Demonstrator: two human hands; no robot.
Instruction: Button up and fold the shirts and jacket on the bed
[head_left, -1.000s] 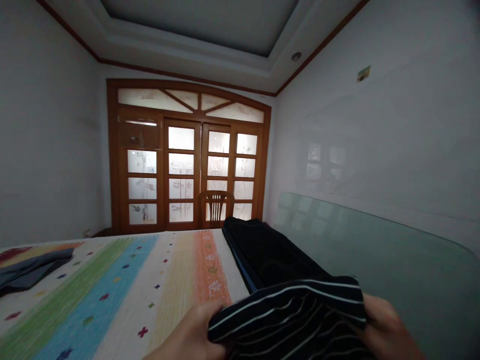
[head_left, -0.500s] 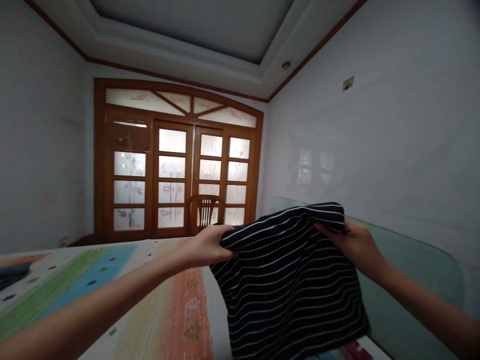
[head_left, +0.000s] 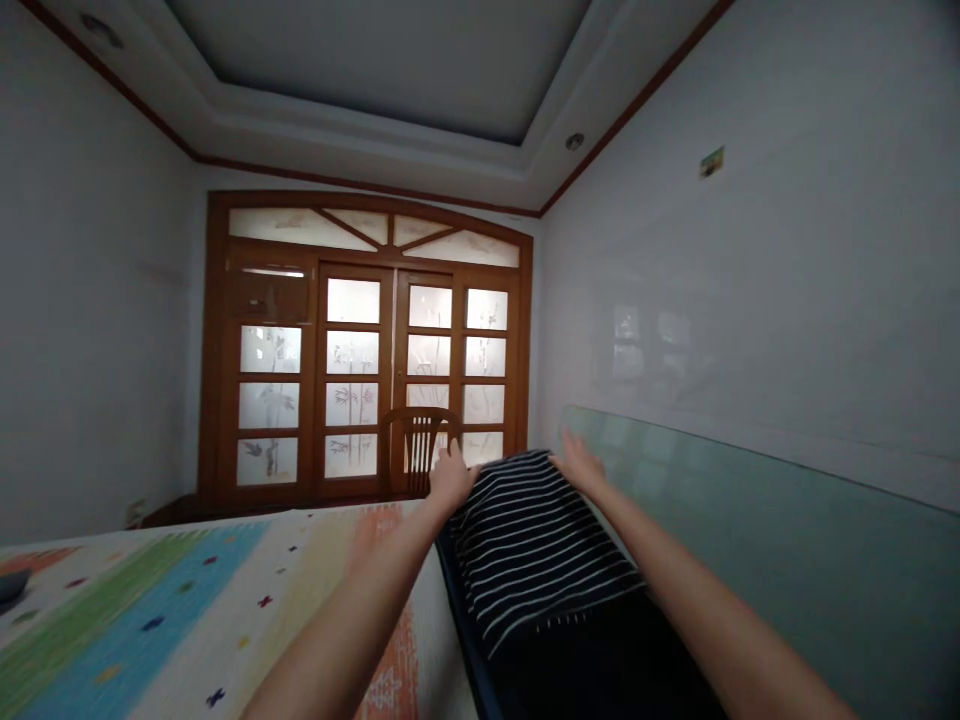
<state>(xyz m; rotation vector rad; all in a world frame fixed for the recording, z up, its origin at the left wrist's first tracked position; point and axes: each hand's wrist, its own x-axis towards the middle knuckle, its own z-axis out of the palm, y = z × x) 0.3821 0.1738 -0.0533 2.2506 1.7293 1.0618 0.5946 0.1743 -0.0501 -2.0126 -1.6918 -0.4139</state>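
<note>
A black garment with thin white stripes (head_left: 544,540) lies stretched away from me along the right side of the bed. My left hand (head_left: 452,482) is closed on its far left corner, fingers partly hidden behind the cloth. At the far right corner my right hand (head_left: 579,468) pinches the edge, a finger sticking out beyond it. Plain black fabric (head_left: 577,670) spreads nearer to me below the stripes; whether it belongs to the same garment, I cannot tell.
A bedspread with coloured bands (head_left: 172,610) covers the surface to the left, with a small dark item (head_left: 13,587) at its far left edge. A pale green panel (head_left: 720,520) runs along the right wall. Beyond stand a wooden chair (head_left: 420,420) and glazed wooden doors (head_left: 386,350).
Both hands have moved forward and closer together, taking the striped garment from a raised, hanging position down to a flatter one. Plain black fabric now shows below it. The view has tilted up slightly.
</note>
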